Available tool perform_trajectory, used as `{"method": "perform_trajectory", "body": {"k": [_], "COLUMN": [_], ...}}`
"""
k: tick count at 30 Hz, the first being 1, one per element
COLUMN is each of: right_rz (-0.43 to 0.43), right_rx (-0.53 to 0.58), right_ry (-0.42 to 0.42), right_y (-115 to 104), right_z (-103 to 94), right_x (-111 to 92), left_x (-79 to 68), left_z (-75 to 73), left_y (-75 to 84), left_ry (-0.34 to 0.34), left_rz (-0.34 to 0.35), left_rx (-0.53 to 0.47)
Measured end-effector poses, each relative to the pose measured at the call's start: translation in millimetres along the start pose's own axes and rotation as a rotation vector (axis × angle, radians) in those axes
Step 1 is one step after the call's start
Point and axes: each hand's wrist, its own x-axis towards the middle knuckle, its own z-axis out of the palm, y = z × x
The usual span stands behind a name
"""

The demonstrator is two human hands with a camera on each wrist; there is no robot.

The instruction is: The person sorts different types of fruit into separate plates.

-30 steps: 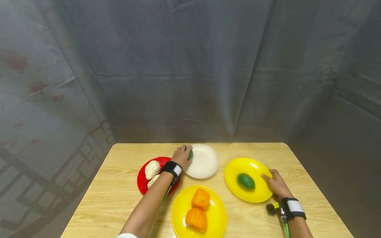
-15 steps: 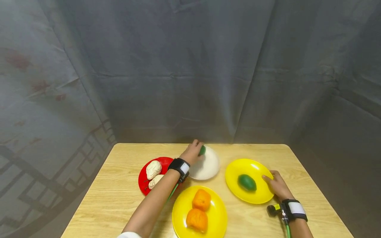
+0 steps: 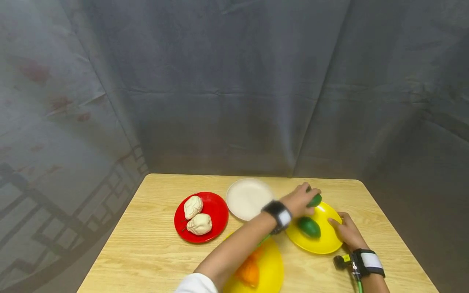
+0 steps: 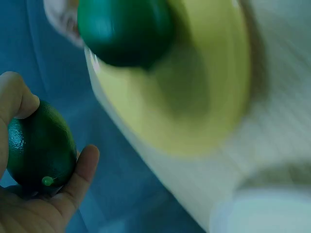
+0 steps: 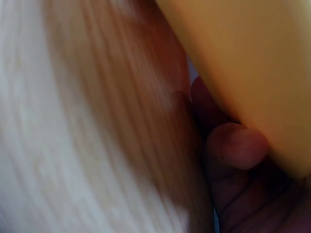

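Observation:
In the head view my left hand (image 3: 298, 200) reaches across to the right, holding a dark green oval fruit (image 3: 315, 200) over the far side of a yellow plate (image 3: 329, 230). The left wrist view has this fruit (image 4: 43, 150) between thumb and fingers, its small bright green stem nub showing. A second green fruit (image 3: 309, 227) lies on that plate, close below the left hand. At the plate's right rim my right hand (image 3: 348, 232) grips with the thumb on top. In the right wrist view its curled fingers (image 5: 238, 145) are under the plate's edge.
A white plate (image 3: 246, 198) stands left of the yellow one. Further left, a red plate (image 3: 220, 215) bears two wrinkled cream pieces (image 3: 199, 224). Nearer me, another yellow plate (image 3: 272, 268) with orange pieces (image 3: 249, 272) is partly hidden by my left forearm. A grey curtain (image 3: 220, 122) hangs behind the table.
My left hand has carried the green fruit from the white plate's left edge rightward to above the yellow plate. The right hand has kept its hold on the rim.

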Motion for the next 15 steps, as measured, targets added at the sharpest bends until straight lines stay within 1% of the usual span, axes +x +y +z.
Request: {"method": "perform_trajectory", "body": {"k": [3,5,7,10,15], "right_rz": [0.003,-0.004,-0.014,-0.028,-0.021], "right_rx": [0.006,0.009,0.015,0.016,-0.007], "right_ry": [-0.006,-0.005,-0.002,-0.003,0.004], "right_y": [0,0,0,1,1], "right_z": [0.2,0.6,0.7,0.5,0.6], "right_x": [0,1,1,1,1], "left_x": [5.7,7.3,7.5,6.5,4.6], "left_z": [10.3,16.1,22.1,30.3,41.4], "left_y": [16.2,23.5,28.3,31.6,31.6], "left_ry": [-0.035,-0.038,-0.044,-0.063,-0.095], "left_rz": [0.022,0.039,0.040,0.033,0.019], "left_rx": [0.035,0.067,0.088,0.102,0.102]}}
